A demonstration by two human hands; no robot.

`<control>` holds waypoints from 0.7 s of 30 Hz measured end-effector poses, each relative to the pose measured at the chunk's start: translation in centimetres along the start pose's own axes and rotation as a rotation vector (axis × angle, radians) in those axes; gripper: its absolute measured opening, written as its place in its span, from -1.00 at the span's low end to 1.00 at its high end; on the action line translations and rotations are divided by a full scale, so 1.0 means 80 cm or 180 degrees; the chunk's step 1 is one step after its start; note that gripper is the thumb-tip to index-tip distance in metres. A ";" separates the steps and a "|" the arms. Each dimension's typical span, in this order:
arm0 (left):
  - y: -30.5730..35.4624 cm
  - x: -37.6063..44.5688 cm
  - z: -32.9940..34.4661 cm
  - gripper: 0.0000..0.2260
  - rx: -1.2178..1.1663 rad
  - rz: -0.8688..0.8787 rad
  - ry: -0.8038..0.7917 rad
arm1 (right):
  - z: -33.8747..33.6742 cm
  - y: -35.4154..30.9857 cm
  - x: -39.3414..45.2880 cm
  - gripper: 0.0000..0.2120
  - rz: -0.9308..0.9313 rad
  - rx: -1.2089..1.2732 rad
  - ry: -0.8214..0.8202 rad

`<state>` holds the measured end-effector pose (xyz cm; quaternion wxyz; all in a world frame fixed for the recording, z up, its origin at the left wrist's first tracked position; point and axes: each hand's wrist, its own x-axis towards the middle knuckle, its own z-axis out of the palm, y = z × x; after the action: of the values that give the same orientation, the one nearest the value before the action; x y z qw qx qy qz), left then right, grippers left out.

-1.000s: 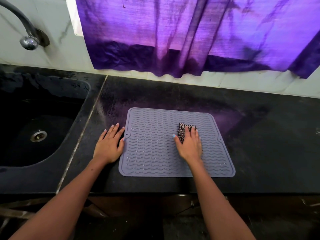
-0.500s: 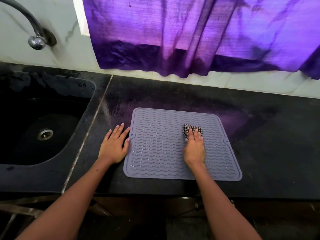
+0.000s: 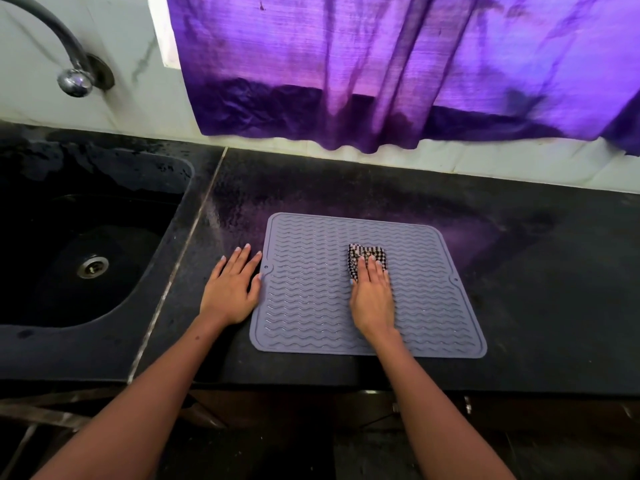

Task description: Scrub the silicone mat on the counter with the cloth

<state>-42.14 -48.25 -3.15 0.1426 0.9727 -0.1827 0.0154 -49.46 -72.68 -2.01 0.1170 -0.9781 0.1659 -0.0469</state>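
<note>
A grey silicone mat (image 3: 304, 299) with wavy ridges lies flat on the black counter (image 3: 540, 289). On its middle sits a folded black-and-white checked cloth (image 3: 367, 253). My right hand (image 3: 372, 296) lies palm-down over the cloth, fingers pressing it against the mat; only the cloth's far part shows beyond my fingertips. My left hand (image 3: 232, 289) rests flat on the counter with fingers apart, its thumb side touching the mat's left edge.
A black sink (image 3: 69, 258) with a metal drain (image 3: 92, 265) is sunk into the counter at the left, under a curved tap (image 3: 74, 79). A purple curtain (image 3: 398, 64) hangs over the white tiled wall behind. The counter's front edge runs just below the mat.
My right hand has slid the cloth a little away from me across the mat's middle. My left hand stays flat beside the mat's left edge. The camera has shifted slightly.
</note>
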 end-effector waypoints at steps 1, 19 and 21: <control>0.000 0.000 0.000 -0.30 -0.0003 -0.0002 0.0009 | 0.000 0.002 0.001 -0.50 -0.0019 -0.0017 -0.0003; -0.001 -0.001 -0.001 -0.29 -0.0025 0.0018 0.0001 | -0.028 -0.057 0.009 -0.42 -0.0279 0.0276 0.0303; -0.001 -0.001 -0.001 -0.29 -0.0057 0.0020 -0.0002 | -0.010 -0.060 -0.003 -0.43 -0.0474 0.0023 0.0079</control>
<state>-42.16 -48.15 -3.09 0.1512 0.9708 -0.1859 0.0139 -48.29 -68.35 -0.11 0.1146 -0.9866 0.0939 -0.0682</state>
